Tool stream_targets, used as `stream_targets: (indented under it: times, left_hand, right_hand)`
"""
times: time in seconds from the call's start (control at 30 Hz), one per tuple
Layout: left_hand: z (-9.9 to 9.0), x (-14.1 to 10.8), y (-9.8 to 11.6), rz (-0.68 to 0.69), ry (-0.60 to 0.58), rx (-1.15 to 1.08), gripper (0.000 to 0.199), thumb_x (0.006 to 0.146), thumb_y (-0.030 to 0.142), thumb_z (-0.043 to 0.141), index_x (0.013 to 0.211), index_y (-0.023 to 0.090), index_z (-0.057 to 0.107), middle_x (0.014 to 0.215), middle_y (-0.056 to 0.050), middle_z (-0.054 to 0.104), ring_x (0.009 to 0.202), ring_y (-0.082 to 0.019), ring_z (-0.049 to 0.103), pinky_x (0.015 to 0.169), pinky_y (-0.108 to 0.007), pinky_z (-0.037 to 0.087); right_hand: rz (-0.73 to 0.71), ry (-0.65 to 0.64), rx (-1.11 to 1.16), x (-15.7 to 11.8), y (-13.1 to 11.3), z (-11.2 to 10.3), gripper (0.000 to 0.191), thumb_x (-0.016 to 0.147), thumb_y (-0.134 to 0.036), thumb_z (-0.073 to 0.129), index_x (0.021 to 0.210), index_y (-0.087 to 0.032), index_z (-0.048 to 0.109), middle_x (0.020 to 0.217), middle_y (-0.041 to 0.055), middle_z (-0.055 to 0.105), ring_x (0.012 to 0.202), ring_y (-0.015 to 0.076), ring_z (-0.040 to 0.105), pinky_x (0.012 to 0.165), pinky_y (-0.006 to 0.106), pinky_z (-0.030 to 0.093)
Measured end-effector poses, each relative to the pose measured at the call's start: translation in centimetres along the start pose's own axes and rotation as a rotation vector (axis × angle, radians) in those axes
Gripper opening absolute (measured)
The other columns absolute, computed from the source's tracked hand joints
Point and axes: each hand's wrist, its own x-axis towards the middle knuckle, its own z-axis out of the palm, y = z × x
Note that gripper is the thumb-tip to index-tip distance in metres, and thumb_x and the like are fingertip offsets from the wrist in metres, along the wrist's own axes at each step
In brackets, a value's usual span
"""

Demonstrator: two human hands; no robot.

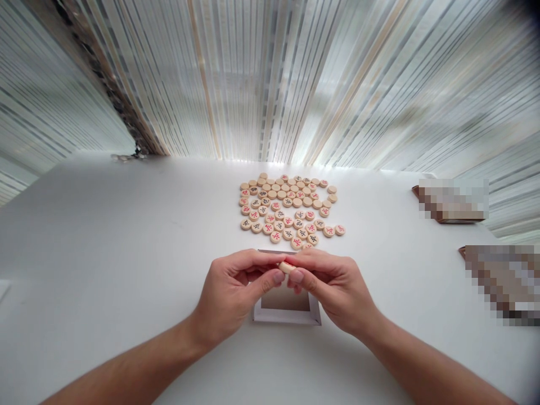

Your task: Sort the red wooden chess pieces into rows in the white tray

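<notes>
Above the open box, the left hand and right hand both pinch one round wooden piece — thumbs and fingertips close on it. Beyond lie loose pieces on the white table — turning this one calls for one hand easing while the other grips

Left hand and right hand, bare; fingertips meeting at centre; thumbs nearer; forearms slanting in from near left and right.
</notes>
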Motion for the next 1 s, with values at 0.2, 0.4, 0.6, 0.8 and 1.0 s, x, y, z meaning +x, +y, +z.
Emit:
stream_targets:
  times: [0.2,0.4,0.6,0.8,1.0]
  left_hand:
    - [-0.1,0.2,-0.1,0.045,-0.023,-0.010,0.016,0.089,0.012,0.085,0.102,0.020,0.087,0.093,-0.005,0.085,0.085,-0.018,0.082,0.081,-0.024,0.069]
    - [-0.1,0.0,0.0,0.000,-0.007,-0.030,0.022,0.087,0.011,0.086,0.107,0.018,0.086,0.098,-0.005,0.086,0.091,-0.018,0.083,0.086,-0.022,0.069]
    - [0.0,0.0,0.1,-0.046,-0.012,-0.058,0.021,0.088,0.011,0.086,0.107,0.018,0.086,0.100,-0.006,0.088,0.088,-0.018,0.084,0.086,-0.022,0.069]
    - [0.1,0.1,0.5,-0.058,-0.015,-0.066,0.016,0.088,0.013,0.085,0.104,0.015,0.087,0.089,-0.005,0.087,0.079,-0.016,0.083,0.079,-0.020,0.069]
    - [0.1,0.1,0.5,-0.089,-0.048,-0.022,0.019,0.094,0.018,0.081,0.112,0.018,0.086,0.103,-0.007,0.087,0.087,-0.017,0.083,0.083,-0.021,0.069]
  right_hand:
    - [0.050,-0.006,0.094,-0.2,0.1,0.1,0.014,0.096,-0.033,0.079,0.103,-0.025,0.089,0.074,0.0039,0.078,0.067,0.0172,0.070,0.059,0.028,0.060]
    - [0.048,0.042,0.181,-0.6,0.9,0.1,0.025,0.087,-0.022,0.089,0.111,-0.027,0.086,0.099,0.0061,0.080,0.088,0.0200,0.077,0.078,0.033,0.067]
    - [-0.172,0.036,-0.026,-0.5,1.1,-0.3,0.034,0.090,-0.014,0.084,0.121,-0.028,0.083,0.103,0.0081,0.079,0.087,0.0201,0.073,0.076,0.034,0.064]
    - [-0.312,0.070,-0.208,-0.5,0.9,-0.3,0.026,0.092,-0.015,0.083,0.117,-0.024,0.083,0.094,0.0069,0.081,0.077,0.0193,0.075,0.071,0.034,0.064]
    - [-0.457,0.131,-0.292,-0.4,0.8,-0.1,0.027,0.089,-0.010,0.085,0.114,-0.021,0.081,0.091,0.0055,0.078,0.074,0.0159,0.071,0.066,0.028,0.060]
